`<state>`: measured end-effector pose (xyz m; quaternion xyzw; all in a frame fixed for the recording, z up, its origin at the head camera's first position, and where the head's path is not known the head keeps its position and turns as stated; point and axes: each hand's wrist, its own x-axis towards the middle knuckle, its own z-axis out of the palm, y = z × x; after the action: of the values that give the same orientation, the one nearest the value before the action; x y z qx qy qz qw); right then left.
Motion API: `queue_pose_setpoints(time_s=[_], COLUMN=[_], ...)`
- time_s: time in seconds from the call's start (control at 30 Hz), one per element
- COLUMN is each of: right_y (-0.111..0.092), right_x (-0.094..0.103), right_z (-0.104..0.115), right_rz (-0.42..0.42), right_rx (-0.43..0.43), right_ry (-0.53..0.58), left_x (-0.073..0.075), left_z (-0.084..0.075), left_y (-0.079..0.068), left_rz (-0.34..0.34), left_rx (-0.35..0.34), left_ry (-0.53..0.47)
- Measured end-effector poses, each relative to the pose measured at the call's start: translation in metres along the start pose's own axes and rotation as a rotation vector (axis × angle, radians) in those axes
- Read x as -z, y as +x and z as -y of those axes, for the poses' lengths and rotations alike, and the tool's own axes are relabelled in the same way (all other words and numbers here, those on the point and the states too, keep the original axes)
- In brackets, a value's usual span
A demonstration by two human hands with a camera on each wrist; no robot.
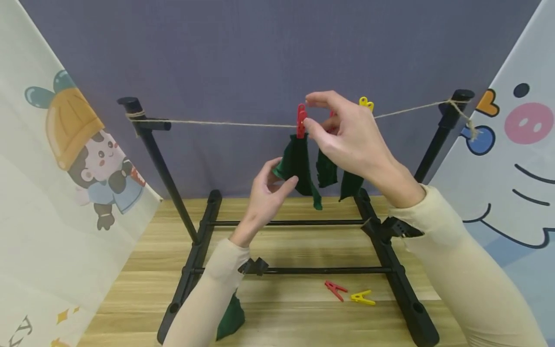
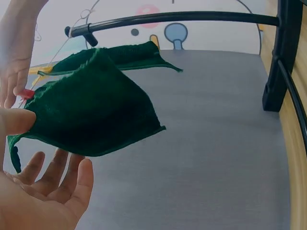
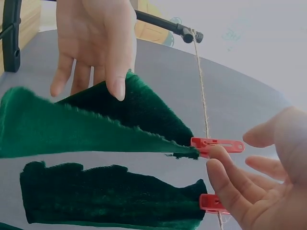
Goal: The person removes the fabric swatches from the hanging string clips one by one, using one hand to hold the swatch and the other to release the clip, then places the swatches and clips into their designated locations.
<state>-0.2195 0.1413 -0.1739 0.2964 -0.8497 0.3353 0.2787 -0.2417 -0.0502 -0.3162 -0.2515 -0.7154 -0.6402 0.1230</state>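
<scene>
A red clothespin fastens a dark green cloth to the string. Beside that clothespin is my right hand, its thumb and fingers spread apart; in the right wrist view the thumb stands off the clothespin's tail end while a fingertip is close to its side. My left hand is at the cloth's left edge, fingers loosely extended below it and thumb near its face. Further right hang two more green cloths, one under a second red clothespin, one by a yellow clothespin.
The string runs between two posts of a black frame. On the wooden surface lie a red clothespin, a yellow clothespin and a green cloth, partly behind my left sleeve. A grey panel stands behind.
</scene>
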Motion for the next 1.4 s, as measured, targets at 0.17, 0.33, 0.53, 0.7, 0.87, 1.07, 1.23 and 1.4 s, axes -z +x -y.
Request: queue_pose_setpoints(time_s=[0.17, 0.33, 0.53, 0.7, 0.87, 1.07, 1.23, 1.4], right_y=[0.002, 0.005, 0.008, 0.008, 0.007, 0.006, 0.007, 0.007], right_x=[0.0, -0.001, -0.004, -0.004, -0.004, -0.003, -0.001, 0.0], right_z=[0.0, 0.001, 0.0, -0.001, -0.001, -0.002, -0.001, 0.001], right_rz=[0.013, 0.049, 0.088, 0.054, 0.028, 0.004, -0.024, -0.063], right_rx=[-0.001, -0.029, -0.056, -0.046, -0.048, -0.046, -0.06, -0.055], right_ry=[0.011, 0.041, 0.054, 0.056, 0.047, 0.005, -0.01, -0.011], left_x=[-0.003, -0.006, -0.012, -0.015, -0.013, -0.012, -0.011, -0.009], left_z=[-0.003, -0.006, -0.008, -0.009, -0.008, -0.008, -0.008, -0.007], left_y=[0.001, 0.005, 0.009, 0.011, 0.012, 0.011, 0.013, 0.014], left_rz=[0.035, 0.051, 0.076, 0.047, -0.024, -0.032, -0.067, -0.09], left_rx=[-0.002, -0.007, -0.04, -0.086, -0.11, -0.107, -0.089, -0.095], left_ry=[0.033, 0.036, -0.041, -0.062, -0.036, -0.043, -0.014, 0.003])
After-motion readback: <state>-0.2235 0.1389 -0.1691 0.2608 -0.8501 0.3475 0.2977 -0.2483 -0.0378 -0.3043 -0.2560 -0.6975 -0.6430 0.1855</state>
